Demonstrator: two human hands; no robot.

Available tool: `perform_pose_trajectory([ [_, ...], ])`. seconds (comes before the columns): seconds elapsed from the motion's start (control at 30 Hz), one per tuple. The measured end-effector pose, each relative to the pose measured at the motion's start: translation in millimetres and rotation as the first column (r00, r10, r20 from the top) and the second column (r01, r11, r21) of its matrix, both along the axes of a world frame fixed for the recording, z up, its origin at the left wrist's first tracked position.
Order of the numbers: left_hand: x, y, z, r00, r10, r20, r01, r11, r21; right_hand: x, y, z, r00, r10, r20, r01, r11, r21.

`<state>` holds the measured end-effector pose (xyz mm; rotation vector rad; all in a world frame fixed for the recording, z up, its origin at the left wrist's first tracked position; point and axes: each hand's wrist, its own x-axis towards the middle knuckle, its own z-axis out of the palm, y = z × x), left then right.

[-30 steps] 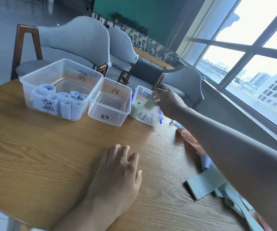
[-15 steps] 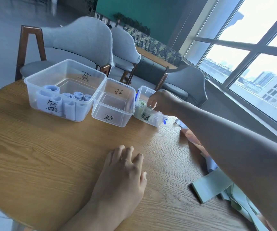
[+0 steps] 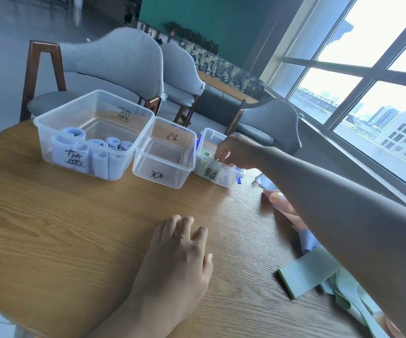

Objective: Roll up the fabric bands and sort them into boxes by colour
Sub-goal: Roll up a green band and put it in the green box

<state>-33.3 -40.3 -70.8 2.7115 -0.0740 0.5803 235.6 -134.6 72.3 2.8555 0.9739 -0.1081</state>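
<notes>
The right hand (image 3: 236,152) reaches into the small clear box (image 3: 217,178) at the right end of the row, fingers curled down over its near rim; whether they grip a band cannot be told, since the fingertips are hidden inside. A rolled green band (image 3: 205,154) stands in that box, just beside the fingers. The left hand (image 3: 180,252) rests palm down on the wooden counter (image 3: 62,228), fingers relaxed and holding nothing. The middle box (image 3: 165,154) sits touching the large box (image 3: 92,132), which holds several rolled blue bands (image 3: 106,147). Under the right forearm, loose unrolled bands lie on the counter: a flat green band (image 3: 306,272), with pink (image 3: 282,203) and pale blue ones near it.
</notes>
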Motion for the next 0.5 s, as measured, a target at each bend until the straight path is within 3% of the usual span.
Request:
perform_pose_trajectory([
  [0.5, 0.9, -0.8, -0.1, 1.0, 0.012, -0.011, -0.012, 1.0, -0.013, -0.3, 0.9, -2.9, 0.998, -0.058, 0.017, 0.059, 0.998, -0.014],
])
